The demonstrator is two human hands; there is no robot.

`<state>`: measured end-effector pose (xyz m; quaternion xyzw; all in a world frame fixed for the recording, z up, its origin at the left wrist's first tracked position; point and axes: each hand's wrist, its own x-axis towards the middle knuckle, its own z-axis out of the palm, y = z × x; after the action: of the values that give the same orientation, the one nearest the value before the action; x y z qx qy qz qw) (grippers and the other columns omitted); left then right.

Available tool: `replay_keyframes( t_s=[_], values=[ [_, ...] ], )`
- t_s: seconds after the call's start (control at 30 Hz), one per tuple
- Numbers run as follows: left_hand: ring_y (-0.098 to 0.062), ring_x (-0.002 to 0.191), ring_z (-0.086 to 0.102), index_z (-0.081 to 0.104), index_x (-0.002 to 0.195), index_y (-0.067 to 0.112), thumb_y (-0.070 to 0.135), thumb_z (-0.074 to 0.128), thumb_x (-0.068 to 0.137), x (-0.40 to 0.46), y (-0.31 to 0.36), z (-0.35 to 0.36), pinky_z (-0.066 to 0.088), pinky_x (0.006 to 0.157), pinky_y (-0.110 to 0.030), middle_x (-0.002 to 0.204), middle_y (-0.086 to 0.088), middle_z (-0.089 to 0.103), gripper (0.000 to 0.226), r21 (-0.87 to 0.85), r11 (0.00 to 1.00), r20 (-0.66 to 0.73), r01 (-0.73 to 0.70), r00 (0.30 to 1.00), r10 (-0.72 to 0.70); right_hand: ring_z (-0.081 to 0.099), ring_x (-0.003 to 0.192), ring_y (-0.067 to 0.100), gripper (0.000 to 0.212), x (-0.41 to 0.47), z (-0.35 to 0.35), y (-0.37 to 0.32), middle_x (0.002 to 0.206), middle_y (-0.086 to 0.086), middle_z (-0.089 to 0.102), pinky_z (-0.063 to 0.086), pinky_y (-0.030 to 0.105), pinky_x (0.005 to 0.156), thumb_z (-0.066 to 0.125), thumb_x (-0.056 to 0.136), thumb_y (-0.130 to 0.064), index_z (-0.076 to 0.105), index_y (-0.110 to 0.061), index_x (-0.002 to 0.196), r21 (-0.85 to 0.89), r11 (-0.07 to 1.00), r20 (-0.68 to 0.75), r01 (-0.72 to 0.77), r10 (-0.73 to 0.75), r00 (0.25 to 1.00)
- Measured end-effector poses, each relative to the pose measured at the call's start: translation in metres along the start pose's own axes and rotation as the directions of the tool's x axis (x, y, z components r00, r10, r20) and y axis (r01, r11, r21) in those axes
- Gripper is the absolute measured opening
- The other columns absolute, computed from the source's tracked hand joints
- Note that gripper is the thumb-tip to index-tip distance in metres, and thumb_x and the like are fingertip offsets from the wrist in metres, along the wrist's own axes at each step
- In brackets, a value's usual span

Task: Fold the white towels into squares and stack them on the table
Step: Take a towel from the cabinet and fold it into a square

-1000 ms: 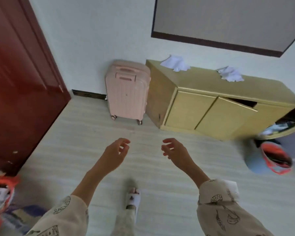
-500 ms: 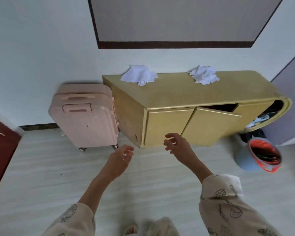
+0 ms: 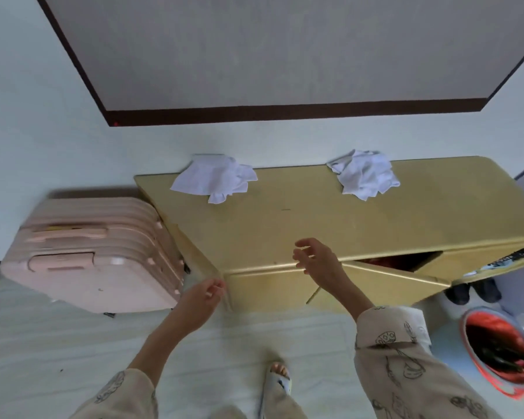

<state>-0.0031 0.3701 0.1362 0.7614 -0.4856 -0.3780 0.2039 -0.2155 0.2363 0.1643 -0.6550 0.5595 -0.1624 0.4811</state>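
Yellow cabinet nearer, right hand over it

Soft, even daylight, faint shadows, slight motion blur, strong wide-angle bending at the edges.

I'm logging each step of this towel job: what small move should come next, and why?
Probably reach the right hand forward to the crumpled white towel on the right. Both towels, including the left one, lie unfolded at the back of the yellow cabinet top, and both hands hold nothing; the left hand hangs lower, off the cabinet's front corner.
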Motion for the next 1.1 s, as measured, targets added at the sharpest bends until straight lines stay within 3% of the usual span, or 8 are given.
replay_keyframes(
  t_s=[0.17, 0.3, 0.5, 0.73, 0.8, 0.87, 1.0, 1.1],
  values=[
    [-0.018, 0.086, 0.059, 0.058, 0.107, 0.009, 0.014, 0.049, 0.094, 0.071, 0.025, 0.000, 0.047, 0.084, -0.030, 0.094, -0.002, 0.061, 0.017, -0.049, 0.997, -0.008, 0.062, 0.998, -0.063, 0.061, 0.071, 0.018, 0.011, 0.083, -0.017, -0.004, 0.087, 0.005, 0.064, 0.045, 0.028, 0.069, 0.054, 0.091, -0.018, 0.056, -0.018, 0.103, -0.028, 0.999, 0.067, -0.026, 0.028, 0.997],
    [-0.017, 0.081, 0.059, 0.060, 0.104, 0.011, 0.014, 0.052, 0.092, 0.115, 0.020, 0.002, 0.048, 0.078, -0.025, 0.091, -0.003, 0.062, 0.015, -0.068, 0.988, 0.008, 0.138, 0.990, -0.138, 0.061, 0.092, 0.028, 0.023, 0.138, -0.002, -0.002, 0.099, 0.012, 0.065, 0.046, 0.035, 0.082, 0.054, 0.092, -0.021, 0.057, -0.010, 0.112, -0.085, 0.995, 0.139, -0.058, 0.070, 0.988],
    [-0.016, 0.085, 0.055, 0.057, 0.115, 0.008, 0.010, 0.051, 0.091, 0.211, 0.000, -0.010, 0.038, 0.073, -0.020, 0.106, -0.007, 0.062, 0.025, -0.079, 0.960, -0.031, 0.270, 0.962, -0.273, 0.052, 0.118, 0.027, 0.037, 0.223, 0.020, 0.007, 0.126, 0.013, 0.058, 0.038, 0.027, 0.093, 0.048, 0.096, -0.023, 0.051, -0.007, 0.128, -0.321, 0.938, 0.216, -0.129, 0.205, 0.955],
    [-0.024, 0.100, 0.057, 0.050, 0.124, 0.006, 0.015, 0.053, 0.089, 0.329, -0.003, -0.043, 0.043, 0.077, -0.031, 0.117, -0.007, 0.057, 0.036, -0.214, 0.900, -0.162, 0.380, 0.895, -0.416, 0.002, 0.145, 0.029, 0.065, 0.304, 0.043, 0.038, 0.158, 0.008, -0.001, 0.018, 0.044, 0.115, 0.044, 0.096, -0.034, 0.008, -0.026, 0.149, -0.685, 0.729, 0.272, 0.000, 0.256, 0.927],
    [-0.021, 0.087, 0.059, 0.050, 0.123, 0.006, 0.022, 0.056, 0.090, 0.366, 0.008, -0.058, 0.051, 0.077, -0.037, 0.104, -0.005, 0.061, 0.037, -0.448, 0.797, -0.137, 0.406, 0.849, -0.510, -0.007, 0.145, 0.028, 0.072, 0.314, 0.044, 0.046, 0.157, 0.004, -0.011, 0.014, 0.049, 0.115, 0.047, 0.094, -0.039, 0.001, -0.032, 0.148, -0.761, 0.647, 0.275, 0.037, 0.271, 0.923],
    [-0.020, 0.077, 0.059, 0.053, 0.119, 0.006, 0.025, 0.058, 0.089, 0.396, 0.018, -0.068, 0.053, 0.076, -0.038, 0.088, -0.006, 0.061, 0.036, -0.686, 0.594, -0.022, 0.420, 0.804, -0.595, -0.011, 0.144, 0.028, 0.076, 0.317, 0.045, 0.053, 0.156, 0.003, -0.016, 0.012, 0.050, 0.115, 0.049, 0.092, -0.042, -0.003, -0.034, 0.148, -0.793, 0.606, 0.278, 0.056, 0.278, 0.919],
    [-0.021, 0.090, 0.060, 0.058, 0.099, 0.009, 0.032, 0.062, 0.088, 0.436, 0.032, -0.085, 0.054, 0.072, -0.031, 0.092, -0.009, 0.061, 0.026, -0.838, 0.367, 0.095, 0.403, 0.772, -0.629, -0.015, 0.144, 0.028, 0.079, 0.317, 0.046, 0.062, 0.156, 0.004, -0.019, 0.010, 0.049, 0.114, 0.049, 0.091, -0.044, -0.005, -0.034, 0.147, -0.802, 0.591, 0.286, 0.085, 0.254, 0.924],
    [-0.015, 0.077, 0.056, 0.053, 0.089, 0.010, 0.029, 0.065, 0.085, 0.450, 0.038, -0.095, 0.051, 0.066, -0.027, 0.078, -0.003, 0.057, 0.023, -0.929, 0.083, 0.211, 0.361, 0.700, -0.682, -0.016, 0.143, 0.028, 0.081, 0.320, 0.044, 0.064, 0.155, 0.003, -0.022, 0.009, 0.049, 0.114, 0.051, 0.090, -0.044, -0.006, -0.035, 0.147, -0.794, 0.602, 0.305, 0.086, 0.272, 0.913]
  ],
)
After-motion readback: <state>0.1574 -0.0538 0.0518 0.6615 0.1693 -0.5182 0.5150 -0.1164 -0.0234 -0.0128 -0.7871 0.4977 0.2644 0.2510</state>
